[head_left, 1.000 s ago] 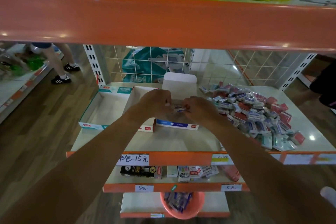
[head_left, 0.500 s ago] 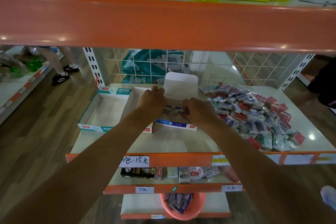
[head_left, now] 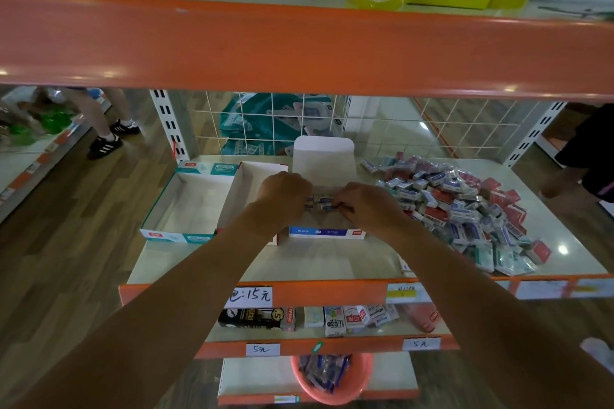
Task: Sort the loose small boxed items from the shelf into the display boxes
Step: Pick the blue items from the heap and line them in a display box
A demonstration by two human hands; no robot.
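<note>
A blue-fronted display box (head_left: 327,232) with a raised white back flap stands on the middle of the shelf (head_left: 332,262). Over it, my left hand (head_left: 282,194) and my right hand (head_left: 367,206) together grip a small row of blue and white small boxes (head_left: 321,202) between their fingertips. A large pile of loose small boxes (head_left: 465,209) in red, blue and teal lies to the right. A teal-fronted display box (head_left: 186,202) sits at the left with a bare white inside, and a red-trimmed one (head_left: 255,176) stands between the two.
An orange shelf beam (head_left: 299,43) spans overhead close to the camera. White wire mesh (head_left: 299,123) backs the shelf. Lower shelves hold boxed goods (head_left: 332,319), and an orange basket (head_left: 332,378) sits below. Another person's legs (head_left: 103,123) stand at the left aisle.
Both hands have moved slightly back over the blue display box, still holding the small boxes between them.
</note>
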